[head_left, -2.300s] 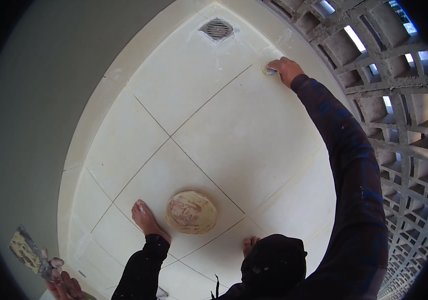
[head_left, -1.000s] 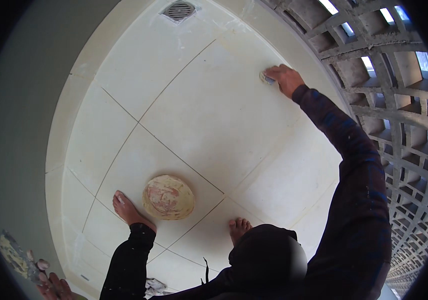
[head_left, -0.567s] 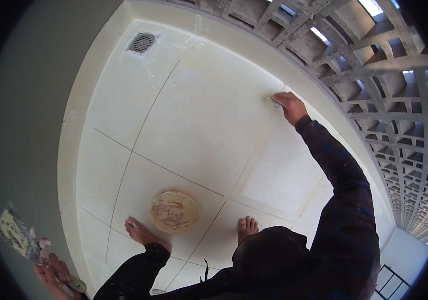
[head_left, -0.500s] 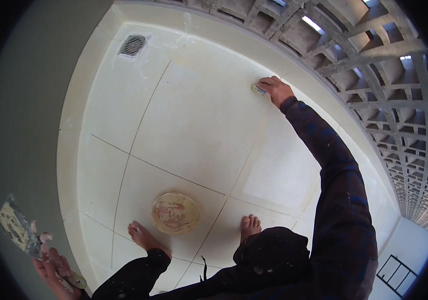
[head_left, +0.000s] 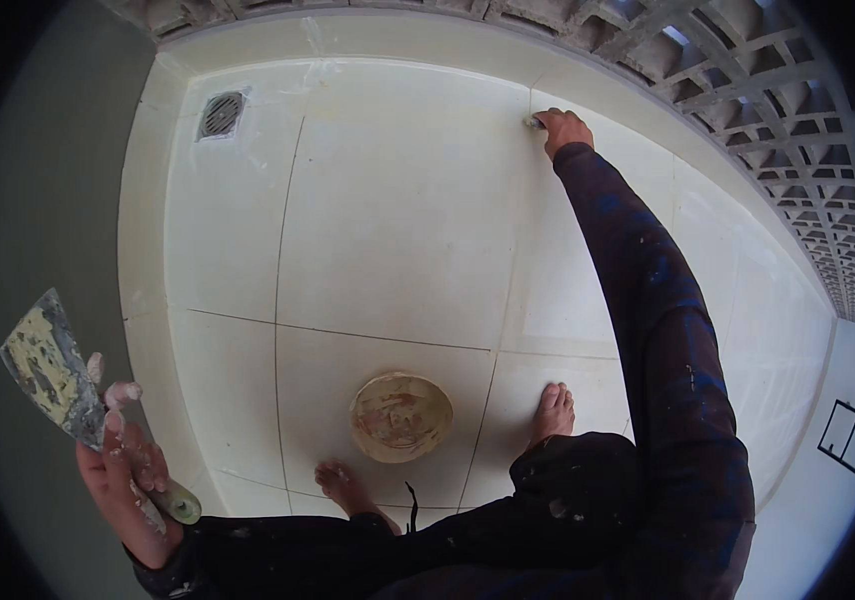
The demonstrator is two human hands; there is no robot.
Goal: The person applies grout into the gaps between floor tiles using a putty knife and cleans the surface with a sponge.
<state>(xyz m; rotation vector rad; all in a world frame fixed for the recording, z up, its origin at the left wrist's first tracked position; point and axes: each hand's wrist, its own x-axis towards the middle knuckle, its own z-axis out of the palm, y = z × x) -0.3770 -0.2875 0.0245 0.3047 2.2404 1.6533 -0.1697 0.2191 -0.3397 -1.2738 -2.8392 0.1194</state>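
Observation:
At the lower left, my left hand (head_left: 126,472) is closed on the handle of a putty knife (head_left: 48,365). Its wide blade points up and is smeared with yellowish paste, and paste also coats my fingers. My right arm stretches far forward, where my right hand (head_left: 569,130) grips a small pale and grey piece (head_left: 536,121) against the floor. The fingers hide most of this piece, so its kind does not show. It touches the pale tiles beside a joint, close to the far wall base. Between my feet sits a round bowl (head_left: 357,425) with paste-smeared insides.
A square metal floor drain (head_left: 221,116) lies at the far left. Dark joints divide the large tiles (head_left: 398,220). A plain grey wall (head_left: 43,220) stands left, and a perforated block wall (head_left: 783,110) runs along the far right. My bare feet (head_left: 553,412) flank the bowl.
My right hand has moved farther forward with the small piece, nearer the wall base. The putty knife in my left hand has come up and inward. The whole view has turned slightly.

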